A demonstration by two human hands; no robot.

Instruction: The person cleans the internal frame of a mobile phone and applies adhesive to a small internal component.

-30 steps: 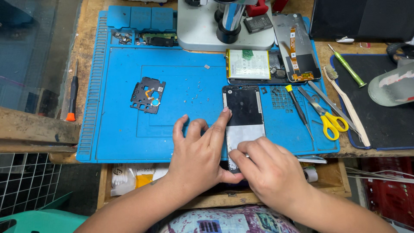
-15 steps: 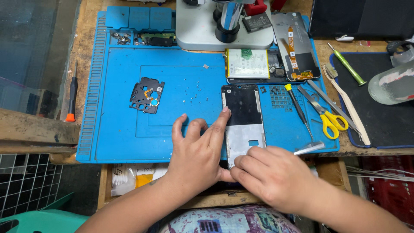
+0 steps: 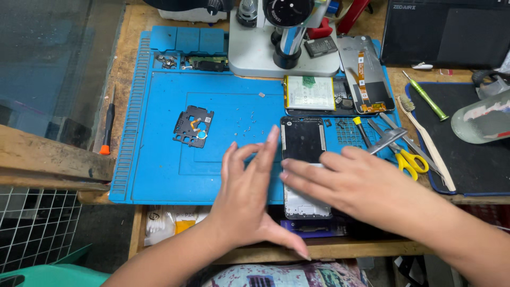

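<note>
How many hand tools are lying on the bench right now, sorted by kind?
Screwdrivers: 3, orange-tipped screwdriver, green screwdriver, yellow-tipped screwdriver
Scissors: 1, yellow-handled scissors
Brushes: 1, brush
Tweezers: 1, tweezers, held at the right hand
Total: 6

A phone repair workshop: blue repair mat [image 3: 159, 175], microscope [image 3: 284, 37], scissors [image 3: 409, 159]; loose phone parts.

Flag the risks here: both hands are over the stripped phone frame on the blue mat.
1. Tiny loose screws lie unsorted on the blue silicone work mat beside the left hand; a sweep could scatter them.
2. The black rectangular phone frame overhangs the mat's near edge, so pressure from the right hand might tip it.
3. The metal tweezers by the right hand could scratch it.
</note>
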